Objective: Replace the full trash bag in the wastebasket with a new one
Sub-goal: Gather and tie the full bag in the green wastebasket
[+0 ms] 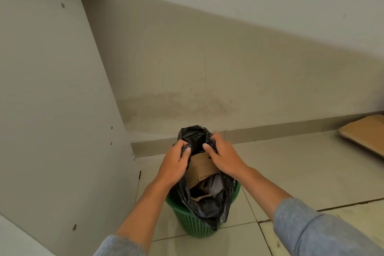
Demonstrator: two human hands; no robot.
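Note:
A green mesh wastebasket (193,224) stands on the tiled floor near the wall. A black trash bag (205,206) sits inside it, its top pulled up above the rim. Brown cardboard (200,169) and other waste show through the bag's open mouth. My left hand (176,162) grips the left side of the bag's upper edge. My right hand (223,157) grips the right side of that edge. Both hands hold the plastic bunched above the basket.
A grey cabinet side panel (58,100) rises on the left, close to the basket. The wall and its baseboard (270,131) run behind. A flat brown cardboard piece (365,133) lies on the floor at the far right.

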